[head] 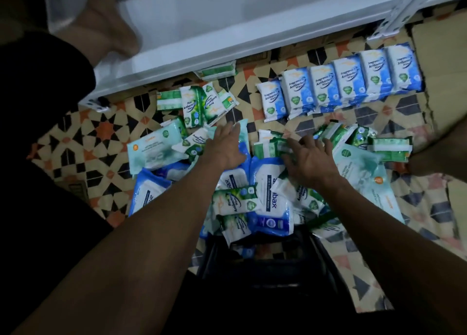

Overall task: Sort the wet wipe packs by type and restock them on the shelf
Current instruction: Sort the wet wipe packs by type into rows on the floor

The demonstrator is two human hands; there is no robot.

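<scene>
While spread flat, both hands [225, 145] [309, 157] touch packs [270, 183].

Floor [106, 129]: patterned covering of star and diamond shapes in black, orange and cream; colours look paler towards the right side.
Shelf [227, 31]: white metal board crossing the top of the view, its front edge running on a slant from lower left to upper right.
Upright [401, 11]: white perforated metal post at the upper right, meeting the shelf.
Cardboard [439, 64]: flattened brown sheets lying on the floor at the far right, beside the post.
Light: dim and bluish; the shelf surface is the brightest area, the lower part of the view falls into deep shadow.
</scene>
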